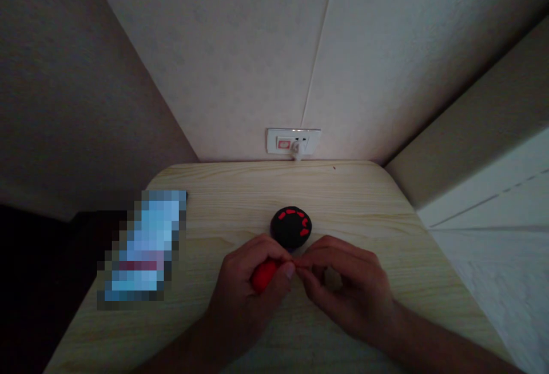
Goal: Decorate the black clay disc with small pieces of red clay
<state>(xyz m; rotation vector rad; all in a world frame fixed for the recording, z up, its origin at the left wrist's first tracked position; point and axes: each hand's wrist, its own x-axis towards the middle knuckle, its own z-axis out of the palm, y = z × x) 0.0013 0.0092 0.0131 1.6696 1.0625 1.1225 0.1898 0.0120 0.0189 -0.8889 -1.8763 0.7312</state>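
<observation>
Room, apparently in a home. Wall covering: pale, faintly patterned wallpaper, one seam. Socket plate: white, wall-mounted, plug inserted, just above middle of tabletop's far edge. Tabletop: small, light wood grain, far corners rounded, set against wall. Lighting: dim.

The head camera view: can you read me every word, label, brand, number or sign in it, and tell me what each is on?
No text can be read here.
Screen-like object: pixelated, unreadable.
Wall socket plate: a small orange-red mark, too small and blurred to make out.
Black disc: red pieces, no lettering that I can see.
Red lump in the left hand: no visible text.
</observation>
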